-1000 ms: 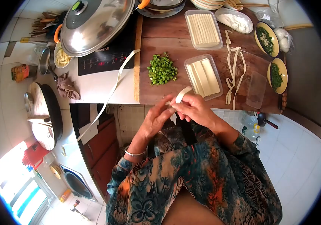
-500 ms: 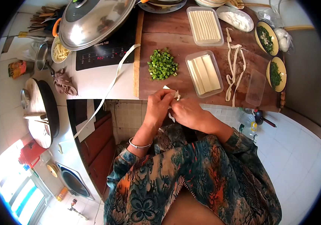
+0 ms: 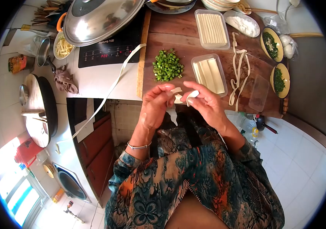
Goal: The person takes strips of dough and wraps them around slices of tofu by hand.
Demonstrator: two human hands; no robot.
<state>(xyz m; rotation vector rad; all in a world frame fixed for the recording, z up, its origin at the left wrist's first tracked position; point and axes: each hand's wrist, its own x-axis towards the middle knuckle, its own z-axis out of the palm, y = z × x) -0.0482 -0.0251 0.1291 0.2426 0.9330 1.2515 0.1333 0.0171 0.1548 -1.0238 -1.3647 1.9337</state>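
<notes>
My left hand pinches one end of a pale dough strip between thumb and fingers, just off the front edge of the board. My right hand holds another part of the dough between thumb and forefinger, with a white end sticking up. Between the hands the dough hangs in a loop, and a tail drops below. Whether it is one piece, I cannot tell. Beyond my hands, a clear plastic box holds wide dough strips. Chopped green peppers lie in a heap beyond my left hand.
Another box of thinner dough strips stands farther back. Long dough strips lie on the board's right, beside a clear lid and bowls of greens. At left are an induction cooker and a lidded wok.
My hands have moved apart, opening a gap with dough showing between them. My right fingers have lifted and spread. The whole view has shifted slightly.
</notes>
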